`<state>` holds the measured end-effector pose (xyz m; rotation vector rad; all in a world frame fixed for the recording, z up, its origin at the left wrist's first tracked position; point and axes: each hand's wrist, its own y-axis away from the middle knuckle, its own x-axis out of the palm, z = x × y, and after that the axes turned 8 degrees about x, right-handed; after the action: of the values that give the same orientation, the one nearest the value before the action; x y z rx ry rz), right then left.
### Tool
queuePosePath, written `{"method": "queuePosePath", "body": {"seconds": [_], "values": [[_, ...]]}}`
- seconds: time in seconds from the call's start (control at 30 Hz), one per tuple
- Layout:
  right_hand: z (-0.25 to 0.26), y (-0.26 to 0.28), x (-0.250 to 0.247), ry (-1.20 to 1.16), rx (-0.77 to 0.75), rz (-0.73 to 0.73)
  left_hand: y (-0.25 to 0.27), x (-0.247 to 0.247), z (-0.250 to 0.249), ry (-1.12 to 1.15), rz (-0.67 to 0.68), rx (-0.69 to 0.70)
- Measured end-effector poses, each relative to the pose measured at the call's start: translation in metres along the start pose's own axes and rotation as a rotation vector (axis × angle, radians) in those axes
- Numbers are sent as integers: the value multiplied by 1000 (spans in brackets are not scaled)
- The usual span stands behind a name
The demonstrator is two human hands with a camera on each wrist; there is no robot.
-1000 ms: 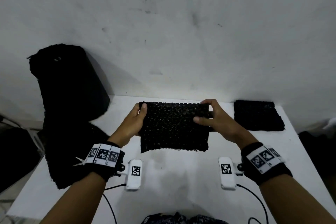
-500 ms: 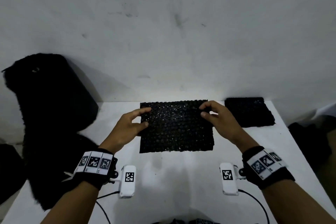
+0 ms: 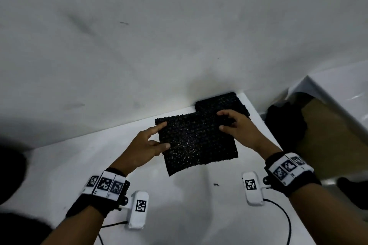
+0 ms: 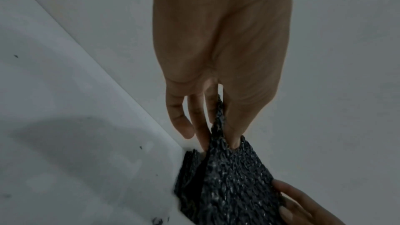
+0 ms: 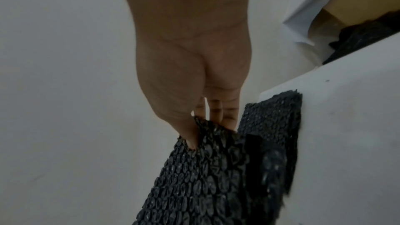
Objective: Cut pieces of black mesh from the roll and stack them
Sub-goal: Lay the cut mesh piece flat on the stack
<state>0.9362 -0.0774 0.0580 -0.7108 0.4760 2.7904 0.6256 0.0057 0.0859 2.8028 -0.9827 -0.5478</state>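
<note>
A cut square of black mesh [image 3: 196, 143] hangs in the air between both hands, above the white table [image 3: 79, 165]. My left hand [image 3: 157, 141] pinches its left edge, thumb on top and fingers beneath. My right hand [image 3: 227, 123] pinches the upper right corner. The piece's far right corner overlaps the stack of cut mesh pieces [image 3: 223, 102] lying at the table's back right corner by the wall. In the left wrist view the mesh [image 4: 229, 177] runs from my fingers [image 4: 234, 126] to the other hand. In the right wrist view the held mesh [image 5: 194, 177] sits beside the stack [image 5: 277, 117].
The wall stands right behind the table. Past the table's right edge a cardboard box [image 3: 328, 135] holds dark material [image 3: 282, 125]. A small black scrap [image 3: 216, 184] lies on the table near me. A dark mass [image 3: 10, 175] shows at the left edge.
Both hands have carried the mesh piece rightward and back, so that it now overlaps the stack. The head view swung right, and the roll on the left dropped out of sight.
</note>
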Motion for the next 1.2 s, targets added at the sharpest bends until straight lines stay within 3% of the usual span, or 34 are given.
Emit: {"method": "queuePosePath", "body": {"seconds": [0.23,0.47,0.6,0.73,0.93,1.03,1.13,1.2], "values": [[-54,-102,-67,191,85,-140,-124,70,1,-51,76,-38],[-106,-186,-76,291,145,-93,-217,102,27,-209,64,-59],[-140,-212,-61,375,171,-13,-246,110,50,-313,80,-119],[-162,-220,-50,405,190,8,-259,118,64,-364,99,-65],[-160,-220,-53,536,196,-7,-259,126,81,-530,-65,-147],[-142,-209,-49,618,49,-197,-250,137,66,-685,-148,6],[-125,-203,-35,646,-116,-417,-250,151,62,-873,-11,231],[-120,-204,-22,623,-151,-397,-258,162,67,-961,97,249]]}}
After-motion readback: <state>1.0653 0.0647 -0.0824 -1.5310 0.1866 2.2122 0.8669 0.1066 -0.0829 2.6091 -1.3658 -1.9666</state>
